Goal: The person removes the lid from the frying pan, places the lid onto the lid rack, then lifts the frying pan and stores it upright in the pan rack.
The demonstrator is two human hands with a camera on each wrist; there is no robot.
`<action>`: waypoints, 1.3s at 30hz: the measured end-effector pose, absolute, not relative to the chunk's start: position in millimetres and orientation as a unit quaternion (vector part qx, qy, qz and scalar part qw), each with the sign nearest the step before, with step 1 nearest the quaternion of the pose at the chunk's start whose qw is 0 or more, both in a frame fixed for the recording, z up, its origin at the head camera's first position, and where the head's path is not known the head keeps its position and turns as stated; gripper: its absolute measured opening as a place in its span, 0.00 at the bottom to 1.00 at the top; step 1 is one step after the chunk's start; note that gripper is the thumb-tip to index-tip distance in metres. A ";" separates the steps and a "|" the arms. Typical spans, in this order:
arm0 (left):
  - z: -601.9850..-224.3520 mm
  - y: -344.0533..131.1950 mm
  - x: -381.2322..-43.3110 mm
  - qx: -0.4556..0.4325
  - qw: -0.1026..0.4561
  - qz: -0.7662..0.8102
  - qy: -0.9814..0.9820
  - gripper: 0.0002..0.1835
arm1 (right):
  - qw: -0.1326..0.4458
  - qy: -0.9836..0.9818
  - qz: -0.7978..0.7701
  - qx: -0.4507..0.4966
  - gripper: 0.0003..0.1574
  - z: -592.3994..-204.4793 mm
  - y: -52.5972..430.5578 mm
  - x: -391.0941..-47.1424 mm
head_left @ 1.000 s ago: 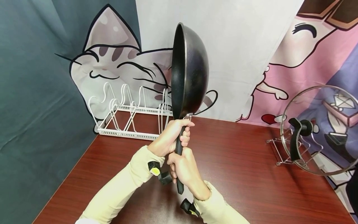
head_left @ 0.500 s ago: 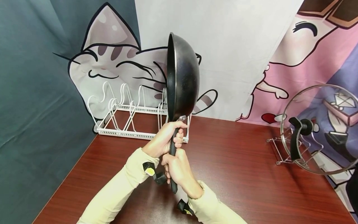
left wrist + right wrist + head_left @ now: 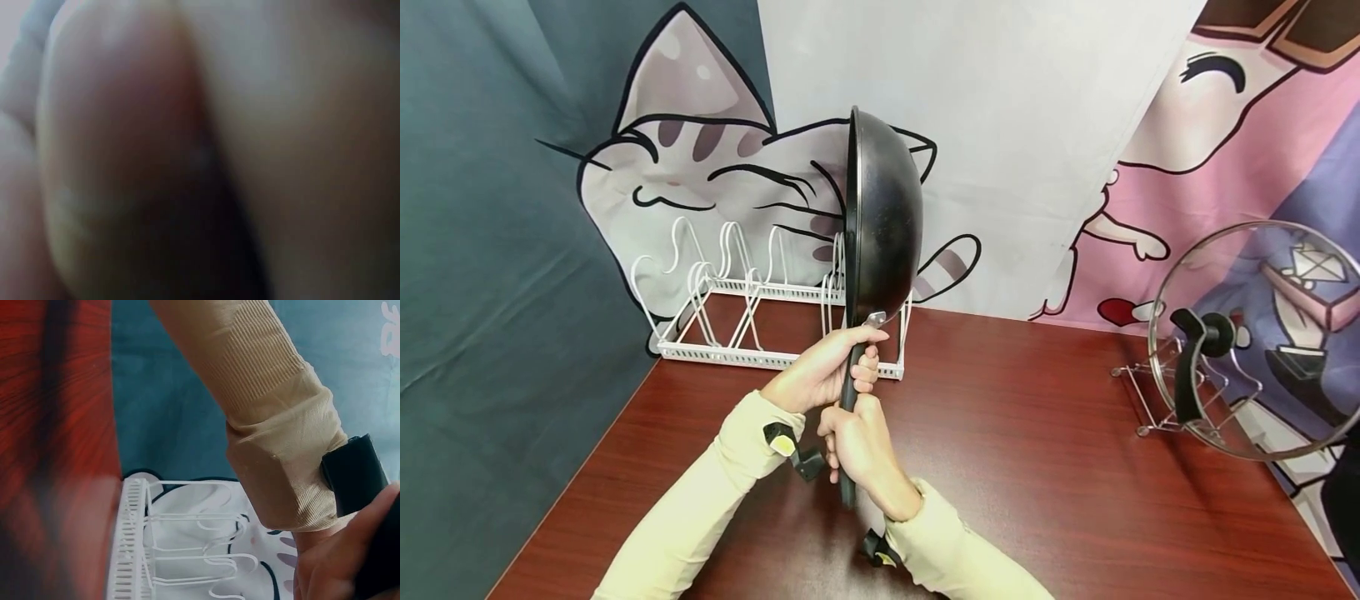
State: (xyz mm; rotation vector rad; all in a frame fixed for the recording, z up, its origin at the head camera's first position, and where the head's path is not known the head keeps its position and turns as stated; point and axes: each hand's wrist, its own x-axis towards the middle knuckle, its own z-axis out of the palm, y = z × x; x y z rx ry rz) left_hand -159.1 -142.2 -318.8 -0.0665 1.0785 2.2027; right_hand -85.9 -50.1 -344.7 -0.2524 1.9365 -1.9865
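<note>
A black wok stands on edge in the head view, its hollow side turned left and its handle pointing down toward me. My left hand grips the upper part of that handle, just below the metal joint. Lower down, my right hand holds the same handle. Behind the wok is a white wire rack, whose right end the pan partly hides. Whether the wok touches the rack, I cannot tell. Blurred fingers fill the left wrist view.
On the right, a glass lid with a black knob leans in a small metal wire stand. The reddish-brown table lies under everything. Printed curtains hang along the table's back and left edges.
Both hands have carried the wok left and lower, over the right end of the white rack. Its hollow side shows less now. The grip on the handle looks the same.
</note>
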 end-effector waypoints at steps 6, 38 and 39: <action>-332.0 -147.3 -162.7 -0.017 0.357 0.843 0.402 0.15 | 0.180 0.685 -0.702 -0.075 0.09 -330.3 -51.6 -77.1; -373.9 -153.7 -161.5 0.005 0.357 0.843 0.403 0.13 | 0.201 0.692 -0.693 -0.040 0.06 -362.7 -54.7 -76.6; -373.7 -153.9 -161.4 0.005 0.357 0.843 0.403 0.13 | 0.205 0.688 -0.695 -0.038 0.06 -365.4 -55.1 -77.9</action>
